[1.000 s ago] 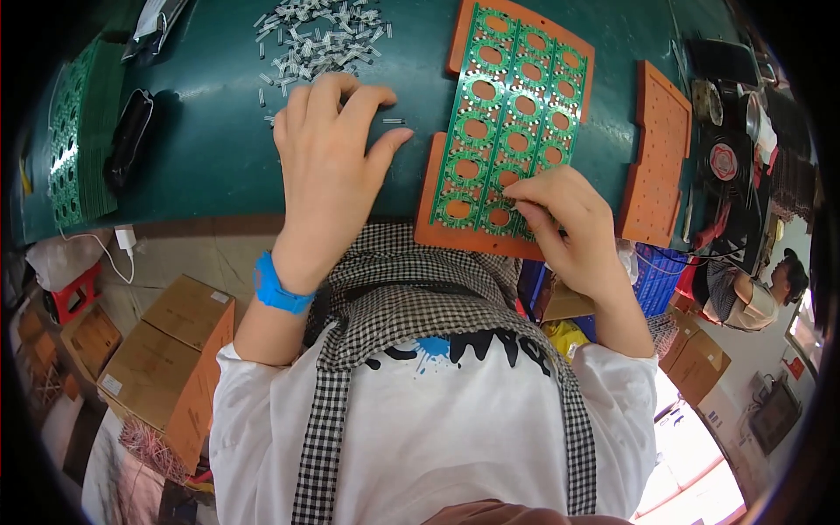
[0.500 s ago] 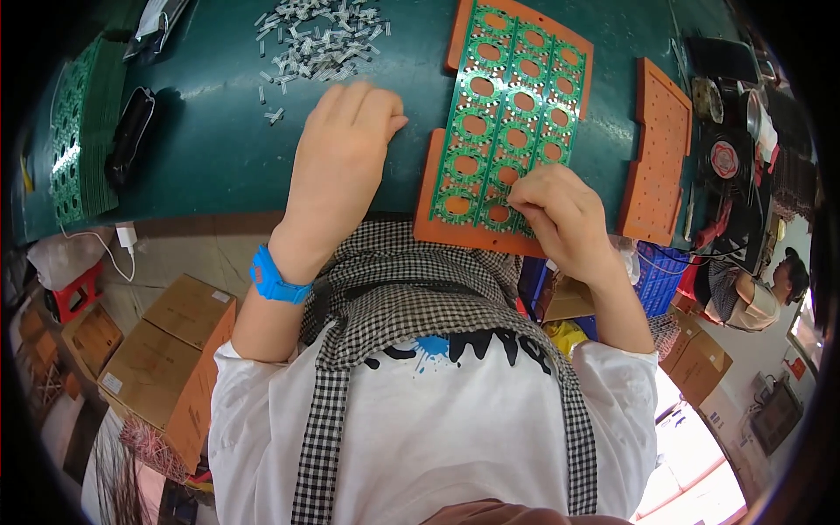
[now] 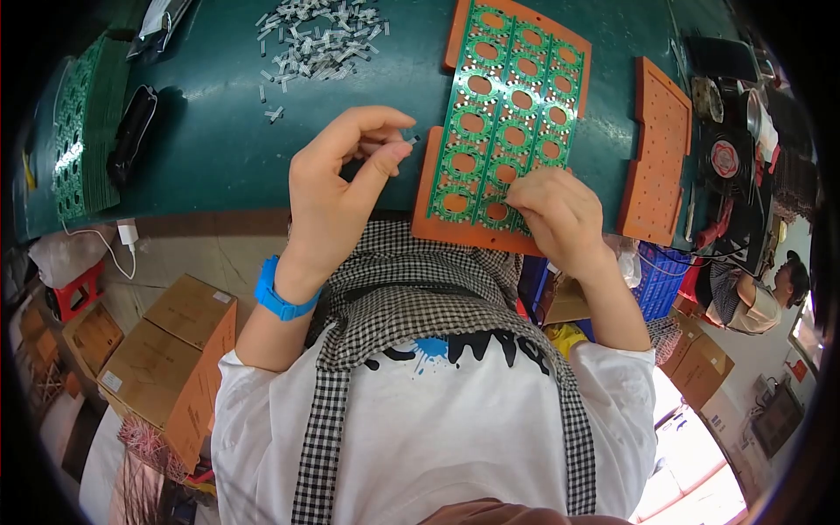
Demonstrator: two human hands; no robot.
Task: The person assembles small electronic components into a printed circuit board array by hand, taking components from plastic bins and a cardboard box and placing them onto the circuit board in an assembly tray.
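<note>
My left hand (image 3: 331,188) is raised over the table just left of the circuit board panel. Its thumb and a finger pinch a small electronic part (image 3: 414,140) with a dark end, like those in the loose pile (image 3: 319,39) of pale, clear parts at the back. The green circuit board panel (image 3: 477,157), with rows of round holes, lies on an orange fixture plate (image 3: 464,229). My right hand (image 3: 562,214) rests over the panel's near right corner, fingers curled together and pointing down at the board. Whatever is between those fingertips is hidden.
At the right lies a second orange plate (image 3: 658,149). A stack of green boards (image 3: 83,131) and a black pouch-like item (image 3: 133,136) stand at the left. Cartons (image 3: 171,341) and a blue crate (image 3: 661,284) are below the table. Another person (image 3: 757,297) sits far right.
My left hand has drawn back from near the pile and turned, now showing a small part in its pinch. The right hand stays over the same corner; the panel has shifted very slightly.
</note>
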